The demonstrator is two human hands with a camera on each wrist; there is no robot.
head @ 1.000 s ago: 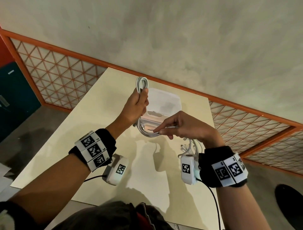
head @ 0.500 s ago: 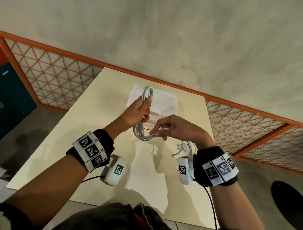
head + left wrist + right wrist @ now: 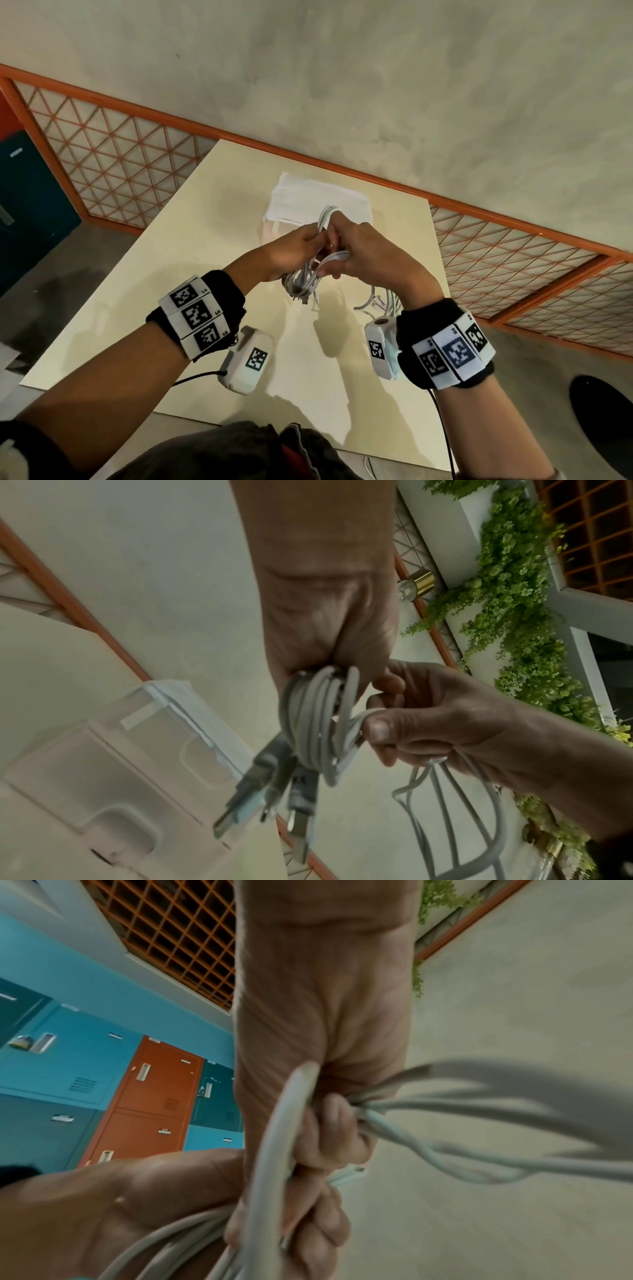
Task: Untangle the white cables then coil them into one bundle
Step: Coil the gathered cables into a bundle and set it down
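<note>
Above the table my left hand (image 3: 303, 241) grips a coil of white cables (image 3: 303, 282). Its top loop sticks out above my fingers, and its lower loops hang below with their plugs. The left wrist view shows the coil (image 3: 308, 712) running out of my left hand (image 3: 325, 620), with USB plugs (image 3: 240, 807) dangling beneath. My right hand (image 3: 346, 251) presses against the left and pinches a strand wound across the coil. In the right wrist view its fingers (image 3: 329, 1139) curl round several white strands (image 3: 270, 1139). More loose cable (image 3: 378, 301) trails below my right wrist.
A white lidded plastic box (image 3: 305, 200) stands on the cream table (image 3: 171, 291) just beyond my hands, near the far edge. An orange lattice railing (image 3: 113, 164) runs behind the table. Blue and orange lockers (image 3: 150, 1085) appear in the right wrist view.
My right hand has moved from the coil's lower loop up against my left hand at the coil's middle, bringing a strand with it. The left hand has kept its grip.
</note>
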